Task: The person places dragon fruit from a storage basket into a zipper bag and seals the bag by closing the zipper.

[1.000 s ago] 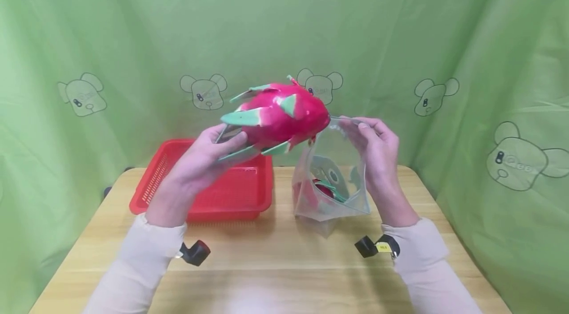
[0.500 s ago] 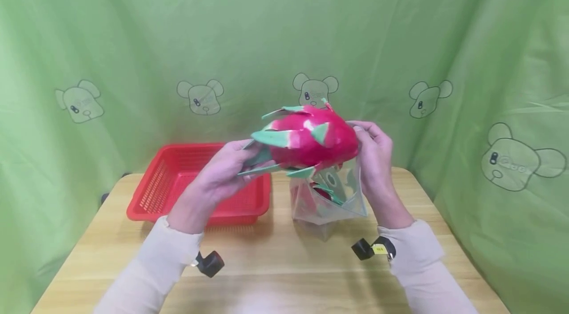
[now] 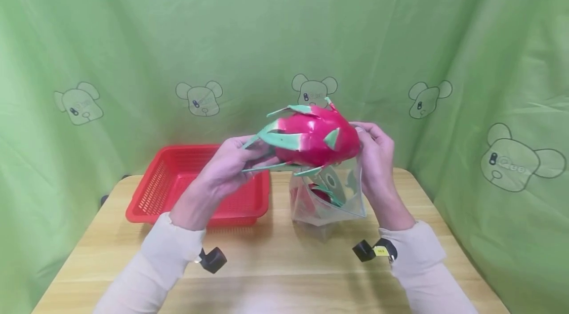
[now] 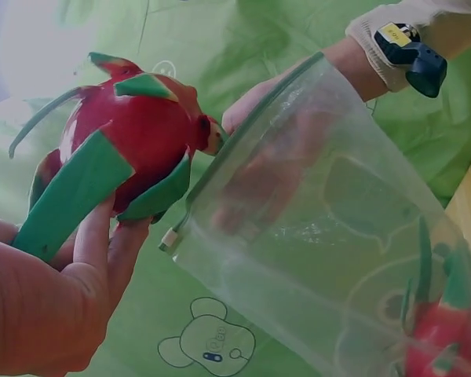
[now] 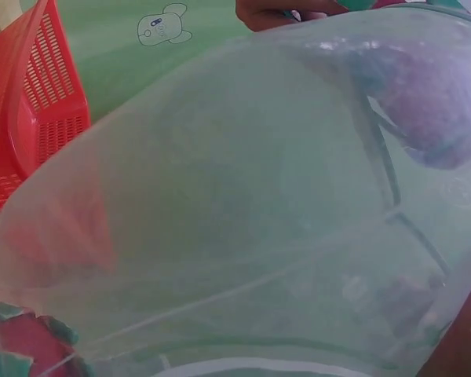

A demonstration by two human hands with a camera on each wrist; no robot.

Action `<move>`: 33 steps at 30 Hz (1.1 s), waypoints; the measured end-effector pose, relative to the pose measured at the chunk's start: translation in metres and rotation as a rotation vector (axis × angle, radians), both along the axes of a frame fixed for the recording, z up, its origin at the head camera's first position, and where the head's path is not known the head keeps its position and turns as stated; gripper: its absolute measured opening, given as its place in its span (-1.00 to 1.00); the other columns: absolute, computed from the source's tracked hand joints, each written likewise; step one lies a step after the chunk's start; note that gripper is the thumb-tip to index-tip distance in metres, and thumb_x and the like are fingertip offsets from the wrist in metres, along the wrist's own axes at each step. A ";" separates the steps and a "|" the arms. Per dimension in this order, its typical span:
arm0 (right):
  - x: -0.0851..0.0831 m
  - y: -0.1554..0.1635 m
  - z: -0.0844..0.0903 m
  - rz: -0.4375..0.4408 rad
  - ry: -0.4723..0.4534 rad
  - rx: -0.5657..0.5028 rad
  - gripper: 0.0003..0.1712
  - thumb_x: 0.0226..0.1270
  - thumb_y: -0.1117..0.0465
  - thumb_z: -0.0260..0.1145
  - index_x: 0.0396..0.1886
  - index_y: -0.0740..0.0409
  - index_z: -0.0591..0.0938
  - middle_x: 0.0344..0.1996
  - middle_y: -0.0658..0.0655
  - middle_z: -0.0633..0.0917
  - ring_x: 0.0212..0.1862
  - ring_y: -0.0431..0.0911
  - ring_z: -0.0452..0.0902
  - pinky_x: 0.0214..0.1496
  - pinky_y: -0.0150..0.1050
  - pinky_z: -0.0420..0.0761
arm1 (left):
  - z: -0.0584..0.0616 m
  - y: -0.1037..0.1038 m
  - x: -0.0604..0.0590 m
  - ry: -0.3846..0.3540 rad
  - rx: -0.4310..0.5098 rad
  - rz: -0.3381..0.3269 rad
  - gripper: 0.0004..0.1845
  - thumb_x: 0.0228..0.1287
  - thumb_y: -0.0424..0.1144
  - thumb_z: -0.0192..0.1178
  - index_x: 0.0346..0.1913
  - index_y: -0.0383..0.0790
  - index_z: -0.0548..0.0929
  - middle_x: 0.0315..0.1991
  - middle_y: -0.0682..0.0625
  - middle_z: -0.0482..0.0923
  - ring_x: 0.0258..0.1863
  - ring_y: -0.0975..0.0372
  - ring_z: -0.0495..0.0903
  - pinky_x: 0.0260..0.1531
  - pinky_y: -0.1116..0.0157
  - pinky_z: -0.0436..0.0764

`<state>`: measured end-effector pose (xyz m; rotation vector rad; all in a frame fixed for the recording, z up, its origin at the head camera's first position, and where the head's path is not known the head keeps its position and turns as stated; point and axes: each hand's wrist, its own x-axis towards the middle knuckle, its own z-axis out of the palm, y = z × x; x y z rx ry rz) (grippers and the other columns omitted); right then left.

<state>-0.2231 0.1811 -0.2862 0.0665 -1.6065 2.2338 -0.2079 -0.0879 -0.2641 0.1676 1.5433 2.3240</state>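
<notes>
- Dragon fruit [image 3: 313, 138], pink with green scales, lies on its side in the air above the middle of the surface [image 3: 275, 264], just over the mouth of the bag.
- Left hand [image 3: 228, 166]: we see its grip grasping the stem end of the dragon fruit, fingers [image 4: 94, 243] curled under the green scales.
- Right hand [image 3: 378, 153]: we see its grip pinching the upper rim of the clear zip bag [image 3: 329, 195], far side, and holding the mouth wide; the fruit's tip sits just beside this rim in the left wrist view.
- Clear zip bag: stands on the surface toward the far edge, right of centre; the right wrist view looks through its wall.
- Second dragon fruit [image 3: 322, 193]: lies at the bottom of the bag.
- Red basket [image 3: 178, 176]: a perforated tray near the far left corner of the surface, just beside the bag and apart from it.
- Green curtain [image 3: 133, 32] with printed bear faces hangs behind and around the surface.
</notes>
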 end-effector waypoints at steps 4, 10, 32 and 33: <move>0.001 0.001 -0.001 -0.003 -0.018 0.025 -0.82 0.56 0.37 0.10 -0.14 0.26 0.65 -0.11 0.13 0.60 -0.05 -0.07 0.54 -0.02 -0.37 0.62 | 0.004 0.000 0.002 0.054 -0.050 0.003 -0.67 0.48 -0.43 0.19 0.23 -0.40 0.64 -0.01 -0.20 0.74 -0.01 0.02 0.76 0.05 0.19 0.68; 0.002 0.002 -0.003 0.010 -0.029 0.032 -0.82 0.56 0.36 0.09 -0.09 0.26 0.63 -0.08 0.12 0.60 0.00 -0.05 0.56 0.14 -0.31 0.59 | 0.011 0.001 0.005 0.219 -0.166 0.029 -0.74 0.50 -0.43 0.15 0.15 -0.38 0.68 -0.02 -0.25 0.74 -0.01 -0.02 0.75 0.02 0.16 0.70; 0.009 0.004 0.001 0.074 -0.006 0.090 -0.78 0.57 0.35 0.11 0.03 0.39 0.60 0.00 0.16 0.76 0.18 0.02 0.62 0.46 -0.07 0.40 | 0.027 0.030 0.029 0.740 -0.744 0.185 -0.50 0.25 -0.68 0.20 0.13 -0.16 0.77 0.02 0.01 0.73 -0.12 0.15 0.68 -0.23 0.31 0.75; 0.010 0.004 0.001 0.076 -0.008 0.098 -0.77 0.58 0.34 0.12 0.04 0.39 0.60 0.02 0.16 0.76 0.18 0.02 0.62 0.45 -0.06 0.41 | 0.027 0.032 0.029 0.764 -0.764 0.197 -0.51 0.25 -0.67 0.23 0.13 -0.17 0.76 0.02 0.01 0.74 -0.11 0.16 0.68 -0.20 0.32 0.75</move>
